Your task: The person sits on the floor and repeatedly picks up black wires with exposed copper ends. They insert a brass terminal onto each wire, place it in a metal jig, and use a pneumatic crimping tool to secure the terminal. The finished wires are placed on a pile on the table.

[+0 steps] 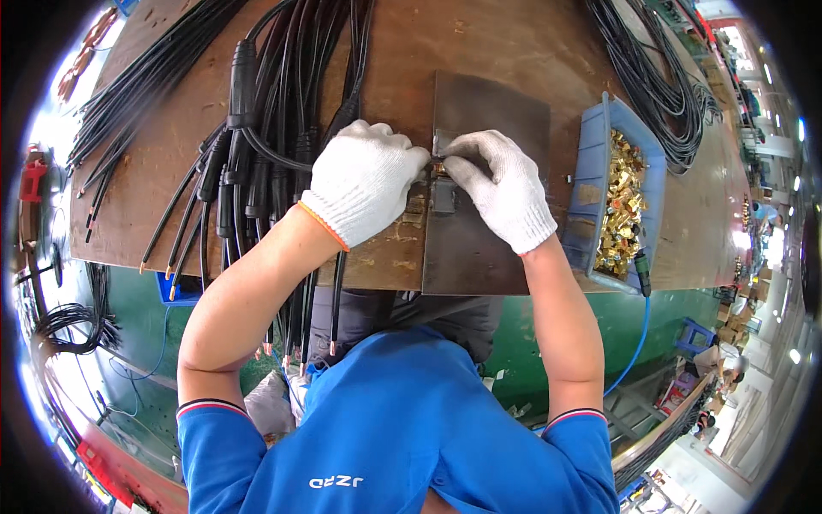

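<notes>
Both my hands wear white knitted gloves and meet over a dark metal plate on the table. My left hand is closed in a fist around a black cable, which runs into it from the left. At the plate's left edge, my right hand pinches with thumb and forefinger. A small copper-coloured bit shows at those fingertips, too small to name. Just below it, a small grey metal block is on the dark metal plate.
Many black cables with thick moulded joints lie left of my hands, their bare copper ends over the table's front edge. A blue bin of brass pieces stands at right, a blue hose beside it. Coiled black cables lie far right.
</notes>
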`<state>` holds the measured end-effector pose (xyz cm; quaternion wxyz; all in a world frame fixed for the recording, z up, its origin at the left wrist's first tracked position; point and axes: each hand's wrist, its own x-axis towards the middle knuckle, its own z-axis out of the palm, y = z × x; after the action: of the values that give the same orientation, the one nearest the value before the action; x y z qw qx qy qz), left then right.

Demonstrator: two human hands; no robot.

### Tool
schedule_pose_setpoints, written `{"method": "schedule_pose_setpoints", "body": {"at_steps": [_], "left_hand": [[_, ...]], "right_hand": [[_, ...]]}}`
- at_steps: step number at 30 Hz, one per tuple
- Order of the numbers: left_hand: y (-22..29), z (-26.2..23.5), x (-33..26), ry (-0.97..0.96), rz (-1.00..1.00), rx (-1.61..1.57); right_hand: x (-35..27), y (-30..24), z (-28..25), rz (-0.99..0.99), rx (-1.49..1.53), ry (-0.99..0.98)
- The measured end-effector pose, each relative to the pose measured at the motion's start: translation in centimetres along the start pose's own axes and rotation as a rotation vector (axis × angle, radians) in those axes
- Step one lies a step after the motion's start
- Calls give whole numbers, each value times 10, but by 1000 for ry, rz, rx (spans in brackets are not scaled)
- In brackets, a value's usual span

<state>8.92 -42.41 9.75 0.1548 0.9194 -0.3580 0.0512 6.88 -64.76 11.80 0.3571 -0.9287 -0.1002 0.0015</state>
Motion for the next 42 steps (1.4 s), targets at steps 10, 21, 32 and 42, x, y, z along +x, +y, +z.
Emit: {"method": "schedule_pose_setpoints", "body": {"at_steps": [10,21,32,42], "left_hand": [[-3,6,-4,26,22,-72],[1,8,4,60,65,-44],[3,6,1,42,27,-51],[1,3,0,28,47,7]], "right_hand": [[2,-2,2,9,22,-39],[-11,-7,-6,-58,-107,58],[-164,79,-196,478,-817,274],[-120,85,-218,589,-874,-322]]}}
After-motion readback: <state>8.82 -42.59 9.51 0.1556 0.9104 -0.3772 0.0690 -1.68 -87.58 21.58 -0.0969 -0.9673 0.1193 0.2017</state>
